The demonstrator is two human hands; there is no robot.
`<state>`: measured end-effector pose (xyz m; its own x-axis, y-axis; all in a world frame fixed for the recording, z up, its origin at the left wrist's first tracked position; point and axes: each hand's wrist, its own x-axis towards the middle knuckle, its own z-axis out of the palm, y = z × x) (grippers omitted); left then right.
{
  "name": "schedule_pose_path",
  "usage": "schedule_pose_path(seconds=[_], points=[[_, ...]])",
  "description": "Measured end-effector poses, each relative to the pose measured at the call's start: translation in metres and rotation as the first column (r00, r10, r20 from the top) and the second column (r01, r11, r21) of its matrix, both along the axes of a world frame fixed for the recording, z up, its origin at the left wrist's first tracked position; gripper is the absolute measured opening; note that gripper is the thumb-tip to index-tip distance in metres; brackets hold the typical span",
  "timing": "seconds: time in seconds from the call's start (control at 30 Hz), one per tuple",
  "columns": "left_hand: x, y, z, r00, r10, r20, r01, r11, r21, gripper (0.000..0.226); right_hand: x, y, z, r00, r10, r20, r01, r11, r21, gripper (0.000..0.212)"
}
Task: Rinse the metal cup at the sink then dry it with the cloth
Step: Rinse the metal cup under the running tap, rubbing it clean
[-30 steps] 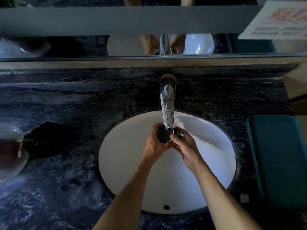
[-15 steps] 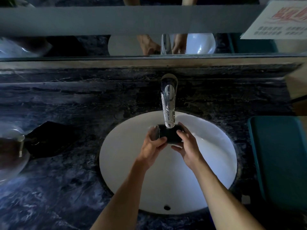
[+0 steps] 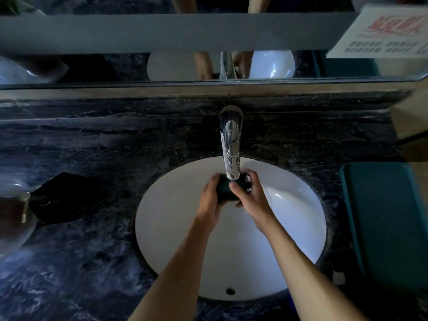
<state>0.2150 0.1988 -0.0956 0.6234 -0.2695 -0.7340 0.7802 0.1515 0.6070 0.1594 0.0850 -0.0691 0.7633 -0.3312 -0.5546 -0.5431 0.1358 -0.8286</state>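
Turned since half a second ago: dark metal cup [image 3: 228,189], earlier lying crosswise with its side to the camera, now more bunched between both hands [image 3: 209,200] directly under the tip of the chrome tap spout [image 3: 230,156]. Left hand wrapped around the cup's left side, fingers clenched on it; right hand [image 3: 251,198] grasping the right side, thumb laid across the front of the cup, fingers curled over the top edge. Held above the upper middle of the white oval sink basin [image 3: 289,228], clear of the basin floor. Whether water runs from the spout: cannot tell in the dim light. Both bare forearms reaching up from the bottom edge of the frame, meeting at the cup. Small round overflow hole [image 3: 230,291] at the near rim of the basin.

Set into a dark veined marble worktop [image 3: 92,262]. At middle left of the frame, a black crumpled cloth [image 3: 62,198] lying on the worktop, well apart from the basin. At far left edge, a rounded clear glass vessel [image 3: 14,214], partly cut off. At right, a teal rectangular tray-like object [image 3: 389,216] beside the basin. Across the top, a mirror [image 3: 115,66] reflecting tap, basin and hands; at upper right, a white printed notice with red lettering [image 3: 382,33], text too blurred to read.
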Motion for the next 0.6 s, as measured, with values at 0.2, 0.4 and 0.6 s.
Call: schedule_pose_path(seconds=[0.2,0.4,0.6], points=[[-0.006,0.002,-0.003,0.995,0.032,0.096,-0.025,0.997,-0.07,0.047,0.008,0.005,0.006,0.963,-0.053,-0.266,0.06,0.998,0.021,0.052],[-0.001,-0.006,-0.001,0.989,0.149,-0.006,-0.147,0.983,0.114,0.034,-0.001,0.012,-0.002,0.997,-0.02,-0.079,0.017,0.999,-0.037,0.026],[-0.016,-0.016,0.003,0.971,0.224,-0.078,-0.226,0.974,-0.022,0.037,0.013,0.015,0.012,0.975,-0.066,-0.21,0.038,0.99,-0.137,0.032]])
